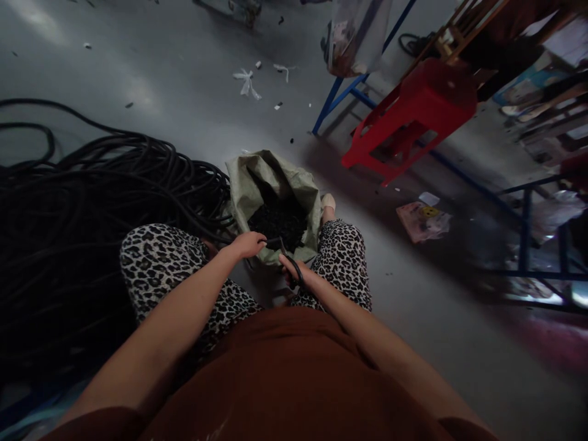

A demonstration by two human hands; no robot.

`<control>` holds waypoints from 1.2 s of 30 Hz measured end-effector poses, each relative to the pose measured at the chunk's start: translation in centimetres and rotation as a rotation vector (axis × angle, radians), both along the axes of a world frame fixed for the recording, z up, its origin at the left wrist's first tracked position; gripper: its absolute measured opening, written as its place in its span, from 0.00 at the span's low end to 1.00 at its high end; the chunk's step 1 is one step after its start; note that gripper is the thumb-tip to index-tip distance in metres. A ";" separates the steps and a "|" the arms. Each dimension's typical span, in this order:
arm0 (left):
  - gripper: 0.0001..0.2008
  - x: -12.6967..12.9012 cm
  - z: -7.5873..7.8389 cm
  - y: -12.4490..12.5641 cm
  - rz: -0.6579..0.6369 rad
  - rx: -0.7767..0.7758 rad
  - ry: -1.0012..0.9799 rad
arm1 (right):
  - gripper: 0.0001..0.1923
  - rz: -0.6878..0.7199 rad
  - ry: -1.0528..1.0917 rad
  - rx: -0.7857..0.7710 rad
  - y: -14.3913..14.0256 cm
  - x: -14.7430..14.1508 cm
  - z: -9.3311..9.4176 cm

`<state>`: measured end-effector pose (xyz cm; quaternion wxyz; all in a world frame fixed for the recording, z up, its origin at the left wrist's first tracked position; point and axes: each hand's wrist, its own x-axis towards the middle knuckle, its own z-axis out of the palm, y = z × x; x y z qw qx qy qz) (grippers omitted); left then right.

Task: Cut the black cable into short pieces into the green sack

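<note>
Between two knees covered by leopard-print trousers (160, 260), the scissors (283, 249) are held by the right hand (293, 269), its grip closed about the dark handles; how far the blades are parted cannot be told. Just beside them, a short end of black hose (272, 243) is pinched in the left hand (250, 244), that grip closed too, and the end is pointed at the blades, right over the near rim of a woven sack (239, 190)! The sack is propped open on the floor (184, 79), and its bottom is covered by small black pieces (278, 222). To the left, much of the floor is buried under a great heap of coiled hose (114, 159). Off to the right, a printed packet (420, 222) is seen lying flat. Farther out, a red plastic stool (413, 116) is tilted in view near a blue metal frame (328, 107), and beyond the sack, white scraps (247, 81) are strewn about.
</note>
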<state>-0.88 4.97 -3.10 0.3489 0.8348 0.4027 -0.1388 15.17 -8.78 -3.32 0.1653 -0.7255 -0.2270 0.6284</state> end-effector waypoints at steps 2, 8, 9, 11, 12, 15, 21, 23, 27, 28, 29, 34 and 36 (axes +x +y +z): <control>0.17 0.0 0.0 -0.1 -0.014 -0.004 0.009 | 0.26 0.029 0.038 -0.040 0.2 0.0 0.1; 0.17 0.0 -0.2 -0.3 -0.026 -0.001 0.016 | 0.25 0.054 0.037 -0.063 0.5 -0.1 0.5; 0.17 0.1 -0.2 -0.3 -0.023 -0.002 0.016 | 0.26 0.050 0.038 -0.068 0.5 -0.1 0.5; 0.18 0.1 -0.2 -0.3 -0.020 -0.006 0.011 | 0.26 0.048 0.039 -0.073 0.5 -0.1 0.5; 0.18 0.1 -0.3 -0.3 -0.018 -0.009 0.007 | 0.26 0.048 0.040 -0.073 0.5 -0.1 0.5; 0.18 0.2 -0.4 -0.3 -0.011 -0.016 -0.002 | 0.26 0.042 0.056 -0.059 0.4 -0.1 0.1; 0.17 0.2 -0.4 -0.4 -0.027 -0.034 -0.024 | 0.26 0.037 0.067 -0.051 0.3 0.0 -0.2; 0.17 0.2 -0.2 -0.4 -0.031 -0.050 -0.034 | 0.26 0.033 0.077 -0.038 0.4 0.0 0.1; 0.17 0.2 0.0 -0.4 -0.039 -0.080 -0.051 | 0.26 0.024 0.081 -0.058 0.6 -0.1 0.5; 0.17 0.2 0.0 -0.4 -0.041 -0.086 -0.054 | 0.26 0.018 0.082 -0.064 0.6 -0.1 0.5; 0.17 0.2 0.0 -0.5 -0.041 -0.090 -0.060 | 0.26 0.012 0.083 -0.069 0.6 -0.1 0.4; 0.17 0.4 -0.2 -0.6 -0.028 -0.082 -0.099 | 0.28 0.003 0.053 -0.051 0.6 -0.1 0.2; 0.17 0.5 -0.2 -0.6 -0.028 -0.072 -0.103 | 0.28 -0.006 0.023 -0.042 0.6 -0.1 0.3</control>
